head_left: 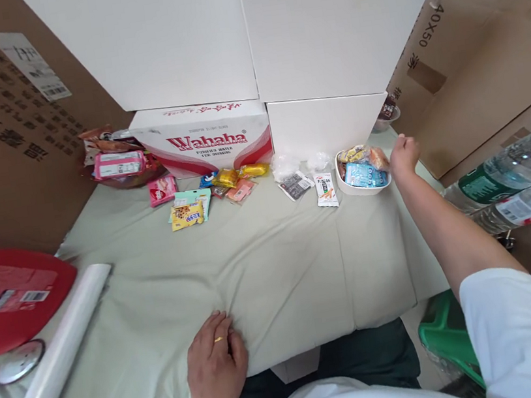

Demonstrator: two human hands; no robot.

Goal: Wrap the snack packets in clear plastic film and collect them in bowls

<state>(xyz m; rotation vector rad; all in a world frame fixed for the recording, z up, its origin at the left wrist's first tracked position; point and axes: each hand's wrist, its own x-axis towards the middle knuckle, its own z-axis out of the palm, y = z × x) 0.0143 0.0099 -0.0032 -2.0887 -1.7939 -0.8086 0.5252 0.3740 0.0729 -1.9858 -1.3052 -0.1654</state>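
Note:
My left hand (217, 364) rests palm down on the cloth by the table's front edge, fingers lying close together, with nothing in it. At the far right, my right hand (404, 153) is closed beside a white bowl (366, 191); whatever its fingers hold, if anything, is hidden. The bowl is filled with packaged snacks, among them a blue packet (365, 174) and an orange-brown one (378, 159). Left of the bowl lie a white snack packet (326, 190), a grey and black packet (296, 185) and crumpled clear plastic (285, 165).
Several snack packets, including a yellow one (187, 216), lie before a Wahaba carton (208, 142). A filled basket (129, 178) stands back left. White panels and cardboard (486, 49) wall the table. Left are a plastic roll (65, 359) and red object (12, 294); right, water bottles (522, 166).

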